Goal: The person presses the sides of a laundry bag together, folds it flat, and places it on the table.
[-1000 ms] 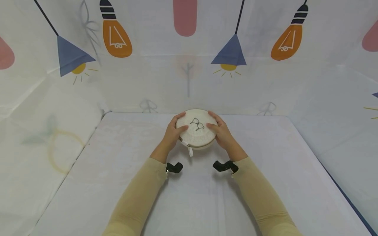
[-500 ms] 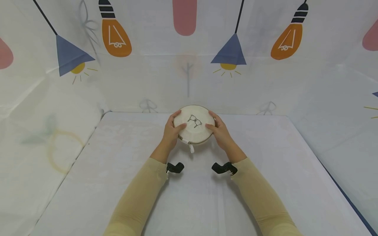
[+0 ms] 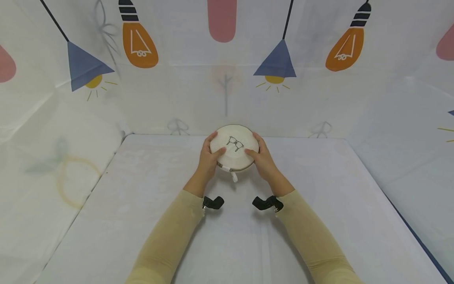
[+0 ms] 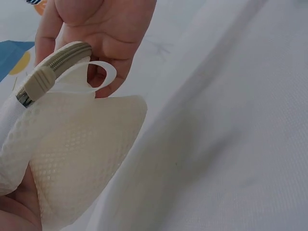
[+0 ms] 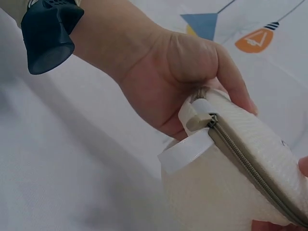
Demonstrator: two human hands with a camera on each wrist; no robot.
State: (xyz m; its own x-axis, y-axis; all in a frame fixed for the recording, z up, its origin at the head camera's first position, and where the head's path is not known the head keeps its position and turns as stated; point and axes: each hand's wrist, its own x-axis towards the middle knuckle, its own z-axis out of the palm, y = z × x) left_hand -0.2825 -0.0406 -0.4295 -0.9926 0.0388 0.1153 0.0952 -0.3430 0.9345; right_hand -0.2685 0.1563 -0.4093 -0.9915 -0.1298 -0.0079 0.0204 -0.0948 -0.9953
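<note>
A round cream mesh zip pouch with an eyeglasses drawing on its top is held tilted above the table, between both hands. My left hand grips its left side, thumb on top. On the opposite side my right hand grips it in the same way. In the right wrist view the zip runs shut along the side, and a pale slider sits at one end beside a white ribbon loop. The left wrist view shows the mesh side and the same loop. Fingers under the pouch are partly hidden.
A white cloth covers the table. Behind it stands a white fabric backdrop printed with lamps and bulbs. Black curved mounts stick inward from both wrists.
Both hands have raised the pouch slightly and tilted its top more toward the camera. Its ribbon loop has swung a little to the right. The grip stays the same.
</note>
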